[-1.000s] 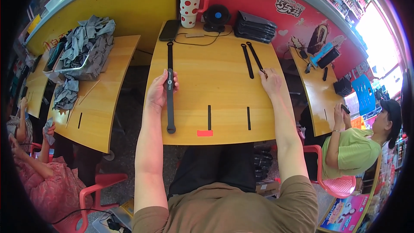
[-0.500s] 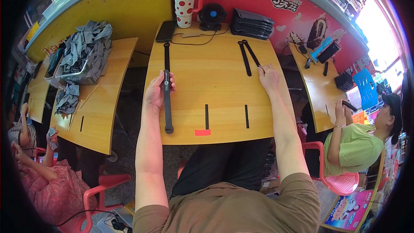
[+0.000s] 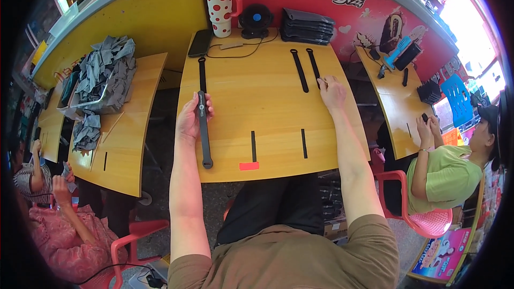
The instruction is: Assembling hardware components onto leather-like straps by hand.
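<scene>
Fingers (image 3: 206, 111) of the left hand (image 3: 190, 120) pinch the middle of a long black rubbery strap (image 3: 203, 123), pressing it flat lengthwise along the yellow wooden tabletop (image 3: 262, 101) near its left edge. The right hand (image 3: 332, 92) rests with fingers loosely curled and empty beside two shorter black straps (image 3: 305, 69), probably ready to take one.

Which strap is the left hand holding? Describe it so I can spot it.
On the middle yellow table, look at its left edge. A long black strap runs lengthwise there, gripped near its middle by the left hand. Unlike the two straps by the right hand, it lies alone.
</scene>
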`<state>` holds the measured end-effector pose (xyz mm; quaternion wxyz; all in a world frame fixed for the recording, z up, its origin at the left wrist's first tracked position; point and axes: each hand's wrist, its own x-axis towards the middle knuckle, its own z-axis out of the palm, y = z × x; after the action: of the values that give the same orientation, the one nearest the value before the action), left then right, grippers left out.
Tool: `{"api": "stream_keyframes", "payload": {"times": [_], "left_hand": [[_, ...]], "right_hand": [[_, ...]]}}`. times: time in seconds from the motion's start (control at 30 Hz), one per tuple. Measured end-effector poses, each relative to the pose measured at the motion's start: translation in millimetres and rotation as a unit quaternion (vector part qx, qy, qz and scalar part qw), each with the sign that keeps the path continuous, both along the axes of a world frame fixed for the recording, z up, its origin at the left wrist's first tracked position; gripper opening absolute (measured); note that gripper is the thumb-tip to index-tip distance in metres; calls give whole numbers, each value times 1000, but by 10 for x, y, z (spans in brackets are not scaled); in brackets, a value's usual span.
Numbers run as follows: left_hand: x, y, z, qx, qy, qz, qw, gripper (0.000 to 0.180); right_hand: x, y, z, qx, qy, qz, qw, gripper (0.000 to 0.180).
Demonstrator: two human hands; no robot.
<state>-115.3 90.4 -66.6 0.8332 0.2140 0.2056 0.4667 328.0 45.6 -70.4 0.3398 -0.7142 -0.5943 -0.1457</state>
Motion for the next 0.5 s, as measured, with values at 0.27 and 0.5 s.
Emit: {"api": "stream_keyframes", "payload": {"times": [0.27,0.5], "left_hand": [[39,-13,46,9,43,34,998,36],[-142,-127,124,18,48,-23,998,39]], "right_hand": [[8,-16,40,25,27,-41,999,21],[23,-368,-20,73,49,-18,996,18]]}}
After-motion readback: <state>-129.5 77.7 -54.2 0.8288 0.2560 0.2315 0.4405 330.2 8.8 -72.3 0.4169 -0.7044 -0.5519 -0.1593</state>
